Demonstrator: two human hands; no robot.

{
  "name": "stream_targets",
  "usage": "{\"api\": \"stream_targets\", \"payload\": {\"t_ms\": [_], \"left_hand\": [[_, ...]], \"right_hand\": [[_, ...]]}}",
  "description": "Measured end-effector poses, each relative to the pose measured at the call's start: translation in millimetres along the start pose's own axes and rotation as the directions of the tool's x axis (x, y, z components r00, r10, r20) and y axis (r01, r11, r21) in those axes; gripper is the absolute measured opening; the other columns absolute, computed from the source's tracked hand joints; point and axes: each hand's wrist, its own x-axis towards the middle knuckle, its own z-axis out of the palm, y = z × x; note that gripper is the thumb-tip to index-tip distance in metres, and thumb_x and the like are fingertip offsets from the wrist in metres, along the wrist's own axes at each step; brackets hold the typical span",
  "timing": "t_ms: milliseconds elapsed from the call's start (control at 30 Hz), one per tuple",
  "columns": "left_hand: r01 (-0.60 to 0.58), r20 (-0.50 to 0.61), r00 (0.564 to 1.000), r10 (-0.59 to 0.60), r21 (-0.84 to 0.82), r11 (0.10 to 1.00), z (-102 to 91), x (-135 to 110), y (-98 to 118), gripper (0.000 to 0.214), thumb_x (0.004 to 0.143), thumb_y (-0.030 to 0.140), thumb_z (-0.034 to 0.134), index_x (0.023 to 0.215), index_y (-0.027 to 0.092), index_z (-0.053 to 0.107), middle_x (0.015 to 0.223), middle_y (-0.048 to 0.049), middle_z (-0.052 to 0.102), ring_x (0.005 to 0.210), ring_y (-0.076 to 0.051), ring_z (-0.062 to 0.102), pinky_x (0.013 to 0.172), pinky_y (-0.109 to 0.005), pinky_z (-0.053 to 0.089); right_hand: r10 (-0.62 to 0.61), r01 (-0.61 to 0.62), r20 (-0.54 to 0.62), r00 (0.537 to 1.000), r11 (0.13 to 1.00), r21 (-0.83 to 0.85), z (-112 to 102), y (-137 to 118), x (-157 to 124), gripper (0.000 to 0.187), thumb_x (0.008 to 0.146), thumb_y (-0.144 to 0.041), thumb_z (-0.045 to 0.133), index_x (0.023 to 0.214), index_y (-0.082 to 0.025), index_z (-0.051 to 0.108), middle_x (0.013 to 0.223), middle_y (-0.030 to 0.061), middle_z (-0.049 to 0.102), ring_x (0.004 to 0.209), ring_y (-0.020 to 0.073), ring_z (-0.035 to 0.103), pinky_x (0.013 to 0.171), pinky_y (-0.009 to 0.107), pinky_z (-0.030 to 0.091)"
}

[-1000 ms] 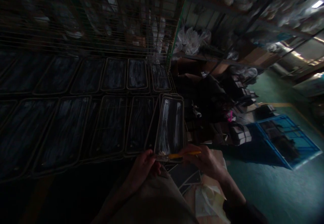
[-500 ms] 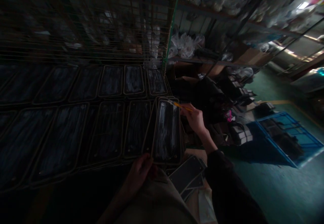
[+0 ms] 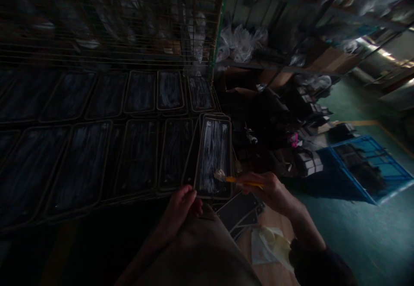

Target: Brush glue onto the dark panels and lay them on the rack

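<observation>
since half a second ago the right hand (image 3: 274, 191) has swept back from the far end of the panel (image 3: 213, 148) to its near end, so the brush (image 3: 237, 181) now meets the corner nearest the person's lap. that hand is closed round the yellow handle, pinching it like a pencil, which looks meant to keep the bristles flat on the surface. the left hand (image 3: 181, 204) is curled shut on the panel's near edge, seemingly steadying it against the stroke. the panel lies with its long axis running away from the person, streaked white along that length, at the right end of the rows of similar panels (image 3: 139, 156). the brush lies across it, bristles pointing left. dark blanks (image 3: 237, 210) are stacked just beneath the right hand.
</observation>
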Motion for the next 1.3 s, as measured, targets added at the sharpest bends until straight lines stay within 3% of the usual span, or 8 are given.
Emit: {"api": "stream_targets", "payload": {"t_ms": [233, 400, 600, 800, 933, 1033, 1133, 1300], "left_hand": [[-0.019, 0.017, 1.0, 0.019, 0.016, 1.0, 3.2, -4.7, 5.1, 0.031, 0.083, 0.047, 0.059, 0.084, 0.018, 0.051, 0.07, -0.0027, 0.068, 0.058, -0.015, 0.065, 0.052, -0.025, 0.05], [-0.025, -0.012, 1.0, 0.025, -0.031, 0.999, 7.2, -7.0, 5.1, 0.029, 0.082, 0.045, 0.061, 0.082, 0.018, 0.05, 0.068, -0.0015, 0.066, 0.056, -0.015, 0.064, 0.052, -0.025, 0.048], [-0.019, -0.012, 1.0, 0.019, -0.015, 1.0, 7.4, -3.2, -0.4, 0.03, 0.082, 0.046, 0.06, 0.08, 0.017, 0.051, 0.068, -0.0021, 0.066, 0.055, -0.015, 0.064, 0.051, -0.025, 0.048], [-0.072, 0.001, 0.997, 0.073, 0.044, 0.996, 8.5, -2.9, 0.4, 0.029, 0.084, 0.045, 0.058, 0.081, 0.016, 0.053, 0.066, -0.0018, 0.065, 0.055, -0.014, 0.062, 0.051, -0.025, 0.048], [-0.062, -0.029, 0.998, 0.063, 0.047, 0.997, 10.9, -5.0, 3.1, 0.031, 0.082, 0.046, 0.06, 0.083, 0.017, 0.053, 0.066, -0.0013, 0.065, 0.056, -0.015, 0.063, 0.051, -0.024, 0.048], [-0.064, -0.061, 0.996, 0.066, 0.027, 0.998, 11.8, -5.7, 2.0, 0.033, 0.08, 0.047, 0.064, 0.085, 0.017, 0.052, 0.066, -0.0007, 0.066, 0.056, -0.015, 0.064, 0.051, -0.024, 0.048], [-0.061, -0.11, 0.992, 0.062, 0.008, 0.998, 11.4, -5.9, -1.1, 0.038, 0.076, 0.048, 0.068, 0.092, 0.018, 0.052, 0.068, -0.001, 0.068, 0.056, -0.016, 0.065, 0.05, -0.024, 0.049], [-0.077, -0.143, 0.986, 0.084, 0.057, 0.995, 11.8, -7.9, -1.5, 0.042, 0.075, 0.047, 0.069, 0.099, 0.017, 0.053, 0.07, -0.0023, 0.069, 0.061, -0.019, 0.068, 0.052, -0.027, 0.052]], "right_hand": [[0.094, -0.086, -0.244, 0.965, 0.995, 0.043, 5.6, 2.5, -14.7, 0.022, 0.1, -0.028, 0.049, 0.112, -0.018, 0.063, 0.087, 0.0031, 0.069, 0.077, 0.0142, 0.069, 0.068, 0.022, 0.053], [0.058, -0.066, -0.169, 0.984, 0.997, -0.042, 24.9, -8.4, -42.3, 0.017, 0.098, -0.026, 0.052, 0.109, -0.023, 0.065, 0.088, 0.0025, 0.069, 0.071, 0.0144, 0.068, 0.062, 0.023, 0.052], [0.102, -0.096, -0.159, 0.982, 0.994, 0.045, 34.6, -16.6, -65.4, 0.021, 0.097, -0.023, 0.053, 0.114, -0.027, 0.063, 0.085, 0.0006, 0.069, 0.068, 0.0146, 0.067, 0.057, 0.023, 0.052], [0.158, -0.093, -0.201, 0.967, 0.949, 0.3, 55.8, -21.3, -44.9, 0.016, 0.099, -0.026, 0.05, 0.111, -0.023, 0.061, 0.077, -0.0006, 0.067, 0.07, 0.0136, 0.066, 0.064, 0.022, 0.051], [0.232, -0.12, -0.264, 0.936, 0.916, 0.383, 63.6, -7.2, -32.7, 0.019, 0.1, -0.031, 0.046, 0.107, -0.02, 0.06, 0.069, -0.0015, 0.064, 0.062, 0.0133, 0.064, 0.061, 0.021, 0.051], [0.269, -0.142, -0.4, 0.876, 0.937, 0.32, 53.1, 7.3, -25.9, 0.021, 0.1, -0.034, 0.047, 0.104, -0.019, 0.061, 0.067, -0.0008, 0.064, 0.06, 0.0146, 0.064, 0.058, 0.022, 0.051], [0.216, -0.124, -0.534, 0.818, 0.971, 0.203, 36.3, 19.5, -13.4, 0.022, 0.098, -0.035, 0.049, 0.106, -0.019, 0.062, 0.071, 0.0009, 0.066, 0.063, 0.0161, 0.066, 0.06, 0.023, 0.053], [0.073, -0.07, -0.601, 0.796, 0.997, 0.028, 24.3, 40.6, 19.6, 0.023, 0.099, -0.035, 0.049, 0.11, -0.02, 0.062, 0.086, 0.004, 0.069, 0.075, 0.0175, 0.068, 0.068, 0.025, 0.053]]}}
